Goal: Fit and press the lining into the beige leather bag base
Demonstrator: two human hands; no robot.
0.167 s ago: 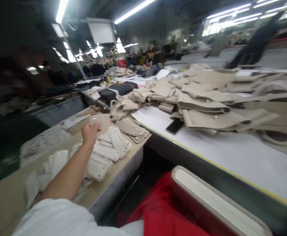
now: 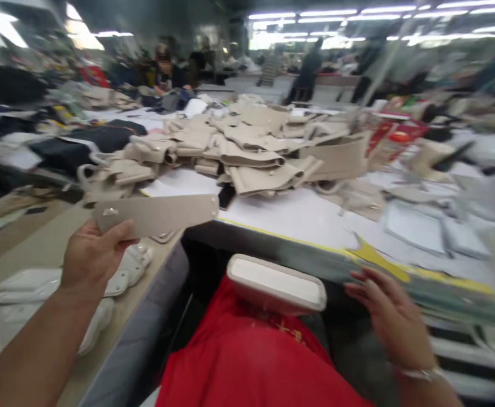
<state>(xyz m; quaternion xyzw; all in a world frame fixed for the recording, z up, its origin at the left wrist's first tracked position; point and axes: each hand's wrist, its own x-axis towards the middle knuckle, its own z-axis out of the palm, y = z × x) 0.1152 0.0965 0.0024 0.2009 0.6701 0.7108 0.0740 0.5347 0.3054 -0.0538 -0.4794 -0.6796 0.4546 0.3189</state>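
My left hand (image 2: 92, 254) grips the left end of a flat beige strap piece (image 2: 171, 215), thumb on top, held up over the side table. Small metal studs show at both its ends. On the right, my right hand (image 2: 394, 311) hangs in front of the table edge with its fingers apart and nothing in it. A beige case-like piece with a white panel (image 2: 277, 281) rests at my lap against red cloth (image 2: 247, 362). White studded pieces (image 2: 27, 288) lie on the side table, partly behind my left forearm.
Beige sewn pieces (image 2: 264, 169) are heaped on the white-topped table (image 2: 298, 217), with a dark phone (image 2: 227, 196) beside them. A yellow piece (image 2: 377, 259) lies at its edge. Dark folded cloth (image 2: 90, 141) is at the left. A person (image 2: 166, 73) is at the far side.
The view has swung to the right. My left hand has lifted a beige strap piece off the side table. My right hand has come into view.
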